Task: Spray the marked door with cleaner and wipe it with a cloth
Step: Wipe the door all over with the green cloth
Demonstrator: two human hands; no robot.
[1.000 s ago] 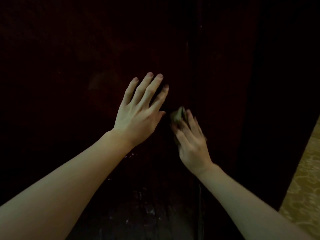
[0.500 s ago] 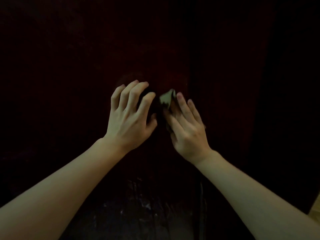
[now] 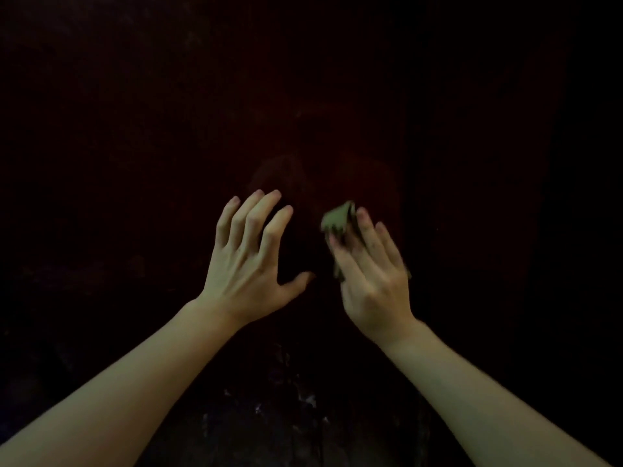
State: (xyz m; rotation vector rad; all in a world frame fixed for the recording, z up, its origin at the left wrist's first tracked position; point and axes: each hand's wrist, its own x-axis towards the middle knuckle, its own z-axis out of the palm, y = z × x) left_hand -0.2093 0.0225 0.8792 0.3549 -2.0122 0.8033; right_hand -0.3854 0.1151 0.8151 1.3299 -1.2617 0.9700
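Note:
A very dark reddish-brown door (image 3: 168, 146) fills the view. My left hand (image 3: 249, 261) lies flat against it with fingers spread and nearly straight. Just to its right, my right hand (image 3: 371, 274) presses a small greenish cloth (image 3: 337, 219) against the door; the cloth pokes out above my fingertips and at the hand's edges, and most of it is hidden under my palm. No spray bottle is in view.
A vertical seam or door edge (image 3: 409, 230) runs just right of my right hand. Pale scuff marks (image 3: 286, 399) speckle the lower part of the door between my forearms. The scene is very dim.
My left fingers went from curled to spread flat on the door. My right hand with the cloth slid up and then slightly right, apart from the left hand. The camera tilted up, losing the floor.

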